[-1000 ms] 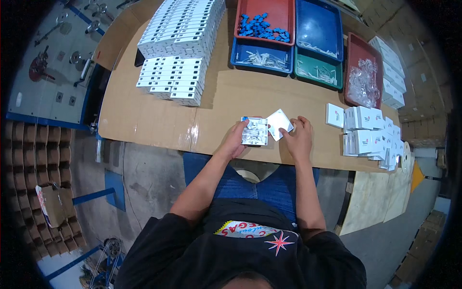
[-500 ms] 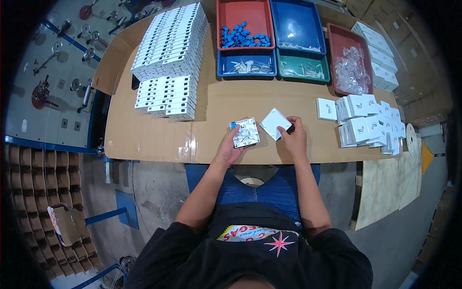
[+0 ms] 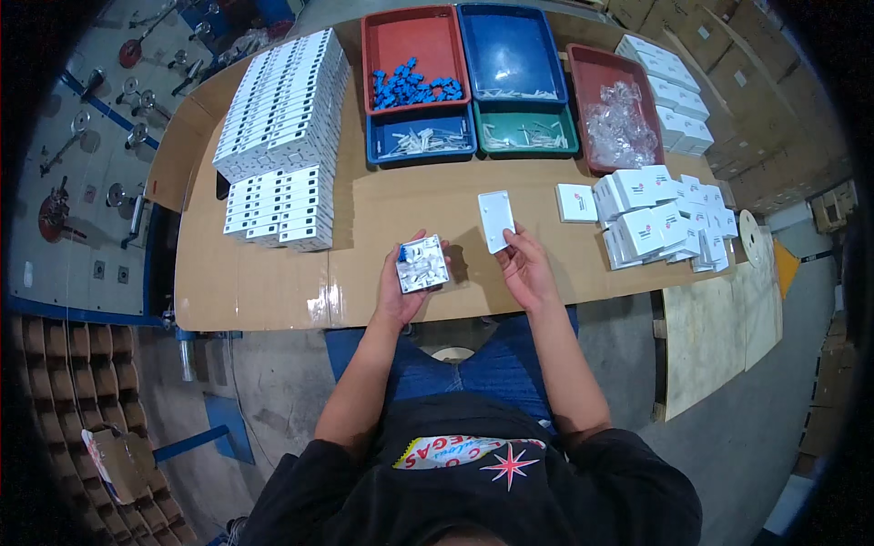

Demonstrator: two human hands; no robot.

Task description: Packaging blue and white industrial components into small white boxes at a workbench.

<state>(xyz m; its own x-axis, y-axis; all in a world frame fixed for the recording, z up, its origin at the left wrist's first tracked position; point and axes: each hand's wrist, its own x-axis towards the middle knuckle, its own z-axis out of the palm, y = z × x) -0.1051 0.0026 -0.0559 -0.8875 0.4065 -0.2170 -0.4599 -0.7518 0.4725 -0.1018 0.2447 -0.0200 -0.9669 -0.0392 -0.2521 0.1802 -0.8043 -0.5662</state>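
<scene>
My left hand (image 3: pixel 392 293) is closed around a small square white box (image 3: pixel 424 278), held open side up just above the table. Inside it lie a blue piece (image 3: pixel 403 253) and what looks like small white parts in clear plastic. To the right, my right hand (image 3: pixel 528 273) pinches a white square cover (image 3: pixel 496 217) by its lower edge between thumb and fingers. The cover stands tilted, its shallow rimmed inner side showing, apart from the box.
Tall stacks of white boxes (image 3: pixel 278 109) stand at the left. Behind are a red tray (image 3: pixel 410 36) with blue pieces, blue trays (image 3: pixel 510 50) and a green tray (image 3: pixel 528 118) with white parts. A dark red tray (image 3: pixel 605 68) holds clear bags; a pile of small white boxes (image 3: pixel 642 227) sits right.
My right hand has moved the cover up and away from the box and turned it, so its inner side shows. The left hand still holds the box. The whole view has shifted slightly.
</scene>
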